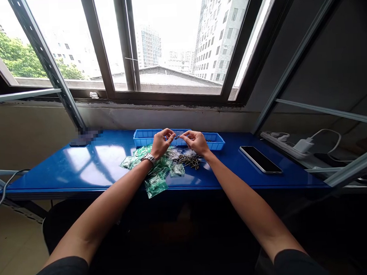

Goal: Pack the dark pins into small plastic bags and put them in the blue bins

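Above the blue bins, my left hand and my right hand face each other with fingertips pinched. A small dark rod-like piece lies between them, its tip at my right fingertips. What my left fingers pinch, if anything, is too small to make out. Green plastic packets are heaped below my left wrist, some overhanging the table's front edge. Several dark and brass-coloured pins lie in a loose pile below my right hand.
A phone lies on the blue table at the right. Beyond it are a power strip and a white charger with a cable. Metal shelf posts stand at both sides, and a window rises behind the table.
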`<action>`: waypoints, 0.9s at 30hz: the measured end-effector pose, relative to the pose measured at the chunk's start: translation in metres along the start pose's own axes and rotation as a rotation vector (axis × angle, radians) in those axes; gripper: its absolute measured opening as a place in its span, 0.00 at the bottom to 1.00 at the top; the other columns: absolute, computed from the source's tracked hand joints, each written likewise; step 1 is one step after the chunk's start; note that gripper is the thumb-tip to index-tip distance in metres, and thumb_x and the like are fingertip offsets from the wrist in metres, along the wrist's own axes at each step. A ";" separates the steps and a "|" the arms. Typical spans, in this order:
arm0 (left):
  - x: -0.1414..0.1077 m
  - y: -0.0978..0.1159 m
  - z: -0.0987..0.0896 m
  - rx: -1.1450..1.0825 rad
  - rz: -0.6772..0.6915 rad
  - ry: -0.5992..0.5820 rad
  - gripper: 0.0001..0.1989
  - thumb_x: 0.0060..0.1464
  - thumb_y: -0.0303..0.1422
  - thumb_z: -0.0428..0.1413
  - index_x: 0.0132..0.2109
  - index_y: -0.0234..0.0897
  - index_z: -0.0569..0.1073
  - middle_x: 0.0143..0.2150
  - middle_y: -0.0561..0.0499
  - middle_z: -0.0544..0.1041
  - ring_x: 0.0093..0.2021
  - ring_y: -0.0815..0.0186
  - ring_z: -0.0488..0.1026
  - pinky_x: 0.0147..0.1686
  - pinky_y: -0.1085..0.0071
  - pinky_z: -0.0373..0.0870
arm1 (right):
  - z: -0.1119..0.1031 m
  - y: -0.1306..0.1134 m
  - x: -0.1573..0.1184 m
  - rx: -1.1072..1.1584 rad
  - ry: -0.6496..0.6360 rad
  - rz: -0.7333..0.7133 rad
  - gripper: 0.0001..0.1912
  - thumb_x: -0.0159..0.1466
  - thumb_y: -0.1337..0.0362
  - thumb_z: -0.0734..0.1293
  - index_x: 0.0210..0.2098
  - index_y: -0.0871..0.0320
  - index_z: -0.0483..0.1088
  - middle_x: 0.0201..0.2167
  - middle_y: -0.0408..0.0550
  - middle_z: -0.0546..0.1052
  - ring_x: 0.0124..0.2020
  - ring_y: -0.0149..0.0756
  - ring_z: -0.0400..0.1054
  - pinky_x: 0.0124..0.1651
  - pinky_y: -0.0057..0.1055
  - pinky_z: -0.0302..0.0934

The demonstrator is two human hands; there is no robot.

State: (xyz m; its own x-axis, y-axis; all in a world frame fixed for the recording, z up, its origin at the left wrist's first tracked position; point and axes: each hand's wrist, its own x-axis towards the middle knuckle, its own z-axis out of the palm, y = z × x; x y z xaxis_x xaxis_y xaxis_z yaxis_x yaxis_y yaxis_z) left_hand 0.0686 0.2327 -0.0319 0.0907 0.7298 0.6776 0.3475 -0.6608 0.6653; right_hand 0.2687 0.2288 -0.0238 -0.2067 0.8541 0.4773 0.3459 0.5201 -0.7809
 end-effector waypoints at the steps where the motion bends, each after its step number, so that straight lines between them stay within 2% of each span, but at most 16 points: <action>1: 0.000 0.000 0.000 0.012 0.002 0.006 0.14 0.61 0.44 0.59 0.35 0.37 0.77 0.28 0.50 0.76 0.28 0.67 0.68 0.27 0.71 0.61 | 0.000 -0.001 0.000 0.005 0.003 0.002 0.23 0.62 0.43 0.70 0.37 0.57 0.78 0.20 0.44 0.71 0.18 0.32 0.62 0.20 0.29 0.57; 5: -0.001 0.000 0.000 0.035 0.012 0.017 0.16 0.61 0.46 0.60 0.35 0.38 0.78 0.22 0.54 0.69 0.23 0.68 0.62 0.24 0.72 0.55 | 0.000 -0.003 -0.002 0.013 0.001 -0.013 0.20 0.62 0.46 0.71 0.35 0.57 0.76 0.21 0.44 0.74 0.18 0.31 0.63 0.20 0.28 0.58; 8: -0.002 0.000 0.001 -0.024 0.004 -0.009 0.17 0.61 0.47 0.60 0.36 0.37 0.78 0.21 0.54 0.70 0.21 0.69 0.61 0.22 0.71 0.53 | 0.000 -0.004 -0.002 0.012 0.009 -0.021 0.18 0.62 0.47 0.71 0.35 0.57 0.75 0.20 0.43 0.73 0.16 0.30 0.62 0.19 0.28 0.57; 12: -0.003 0.002 0.001 -0.072 -0.015 -0.042 0.16 0.62 0.46 0.60 0.37 0.36 0.78 0.21 0.52 0.74 0.20 0.68 0.67 0.22 0.71 0.60 | -0.001 -0.004 -0.003 0.011 0.009 -0.012 0.21 0.63 0.45 0.71 0.37 0.58 0.76 0.21 0.45 0.75 0.15 0.31 0.64 0.18 0.29 0.61; 16: -0.002 0.004 -0.001 -0.018 0.037 -0.035 0.11 0.62 0.41 0.60 0.40 0.37 0.79 0.32 0.47 0.82 0.32 0.64 0.78 0.30 0.71 0.69 | -0.001 -0.005 -0.003 0.027 0.052 -0.034 0.21 0.63 0.45 0.71 0.40 0.59 0.77 0.37 0.54 0.83 0.20 0.36 0.74 0.19 0.29 0.64; 19: -0.001 0.003 -0.001 -0.002 0.066 -0.018 0.07 0.62 0.36 0.60 0.43 0.38 0.79 0.42 0.46 0.84 0.39 0.63 0.79 0.34 0.71 0.71 | -0.002 -0.005 -0.003 -0.006 0.099 -0.036 0.19 0.64 0.49 0.70 0.44 0.58 0.78 0.48 0.57 0.82 0.25 0.38 0.78 0.18 0.27 0.64; 23: -0.001 0.002 -0.001 -0.008 0.078 0.000 0.07 0.61 0.31 0.60 0.46 0.39 0.79 0.46 0.46 0.83 0.39 0.64 0.78 0.35 0.70 0.72 | -0.001 -0.005 -0.003 -0.005 0.081 -0.062 0.17 0.65 0.54 0.69 0.48 0.57 0.78 0.51 0.56 0.81 0.29 0.39 0.80 0.18 0.25 0.64; 27: -0.002 0.002 -0.001 -0.016 0.082 0.012 0.07 0.60 0.31 0.60 0.46 0.39 0.79 0.46 0.46 0.84 0.40 0.64 0.79 0.36 0.70 0.72 | -0.001 -0.005 -0.004 0.000 0.072 -0.057 0.17 0.65 0.54 0.69 0.49 0.56 0.78 0.51 0.55 0.81 0.31 0.40 0.81 0.18 0.24 0.64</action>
State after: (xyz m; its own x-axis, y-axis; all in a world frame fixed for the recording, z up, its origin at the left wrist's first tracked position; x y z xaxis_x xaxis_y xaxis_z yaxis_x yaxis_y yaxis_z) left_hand 0.0682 0.2298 -0.0311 0.1069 0.6707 0.7340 0.3248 -0.7213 0.6117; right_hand 0.2686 0.2229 -0.0209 -0.1601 0.8205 0.5488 0.3350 0.5681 -0.7516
